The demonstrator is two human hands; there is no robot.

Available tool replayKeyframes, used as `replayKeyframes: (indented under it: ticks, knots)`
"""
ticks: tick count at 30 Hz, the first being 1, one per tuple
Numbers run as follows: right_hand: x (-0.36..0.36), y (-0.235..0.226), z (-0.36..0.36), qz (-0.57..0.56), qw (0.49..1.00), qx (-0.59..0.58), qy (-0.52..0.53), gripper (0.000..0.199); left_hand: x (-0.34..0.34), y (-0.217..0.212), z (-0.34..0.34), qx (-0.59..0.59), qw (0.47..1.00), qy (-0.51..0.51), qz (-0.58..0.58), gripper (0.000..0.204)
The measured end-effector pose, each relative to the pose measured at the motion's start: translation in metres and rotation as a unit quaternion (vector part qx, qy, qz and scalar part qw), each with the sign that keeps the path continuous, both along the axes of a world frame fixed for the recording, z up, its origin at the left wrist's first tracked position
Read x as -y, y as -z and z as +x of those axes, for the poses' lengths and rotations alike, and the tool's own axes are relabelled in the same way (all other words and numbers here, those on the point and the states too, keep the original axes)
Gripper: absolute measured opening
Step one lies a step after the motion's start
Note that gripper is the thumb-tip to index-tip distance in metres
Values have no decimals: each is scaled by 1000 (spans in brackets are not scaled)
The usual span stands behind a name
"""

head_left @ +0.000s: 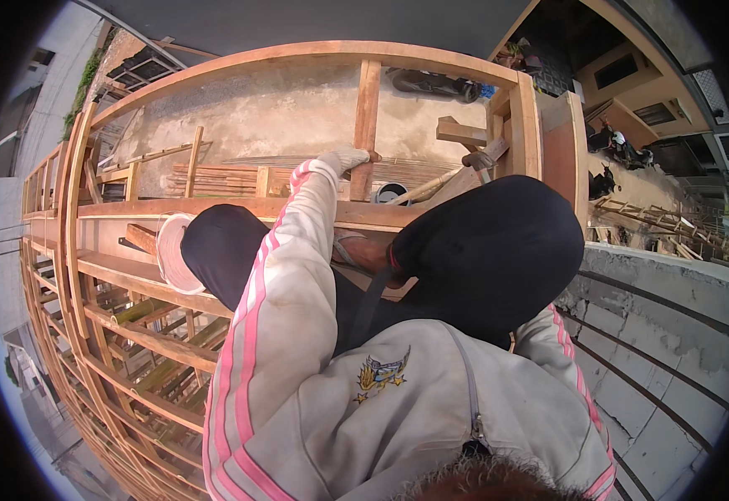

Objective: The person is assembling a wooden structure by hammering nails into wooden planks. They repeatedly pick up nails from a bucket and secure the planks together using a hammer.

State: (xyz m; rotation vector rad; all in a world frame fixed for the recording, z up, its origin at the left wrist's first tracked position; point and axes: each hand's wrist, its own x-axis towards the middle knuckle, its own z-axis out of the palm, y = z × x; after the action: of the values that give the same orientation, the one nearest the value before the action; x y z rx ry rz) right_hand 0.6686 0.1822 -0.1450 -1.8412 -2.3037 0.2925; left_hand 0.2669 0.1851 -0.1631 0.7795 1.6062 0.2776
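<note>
The left grip [343, 159], which looks gloved, is the only one in view, and its fingers are curled round one upright post [366, 108]. The right grip is hidden: its sleeve passes behind the right knee [498, 250], so I cannot tell its state. The step in hand seems to be steadying the post. A next move here calls for a firm hold and an upright line, with the post's lower end kept true to the rail; whether it is fastened, I cannot tell.

The post runs above and below the left grip, between two long rails: one top rail [297, 52] farther off, and one lower rail [172, 206] just below. Also below is one foot [363, 252].

To the right of the left grip are one dark bucket [391, 191] and one pale stick [431, 187]. To its left, beyond the lower rail, lies one stack of wooden strips [222, 179], too crowded to count. Lower left is one pale round object [176, 255].

Farther away, above and right of the grip, one motorbike [431, 82] stands past the frame.
</note>
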Motion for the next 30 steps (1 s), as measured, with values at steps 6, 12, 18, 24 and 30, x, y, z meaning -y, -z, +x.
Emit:
replayKeyframes:
  ticks: [6, 12, 18, 24, 30]
  knots:
    - [-16, 0, -67, -3, 999, -20, -36, 25, -7, 7, 11, -109, 990, -31, 81, 78]
    - [-18, -3, -139, 3, 996, -40, -84, 26, -11, 15, 7, -42, 997, -50, 27, 73]
    - [-25, -1, -181, 20, 993, -47, -107, 28, -28, -22, 0, -76, 994, 62, -53, 80]
    - [-28, 2, -86, -22, 997, -30, -72, 31, -40, -23, -15, -36, 988, 128, -75, 80]
    - [-10, 1, 28, -86, 996, 1, -8, 34, -50, -2, -26, -7, 983, 163, -85, 80]
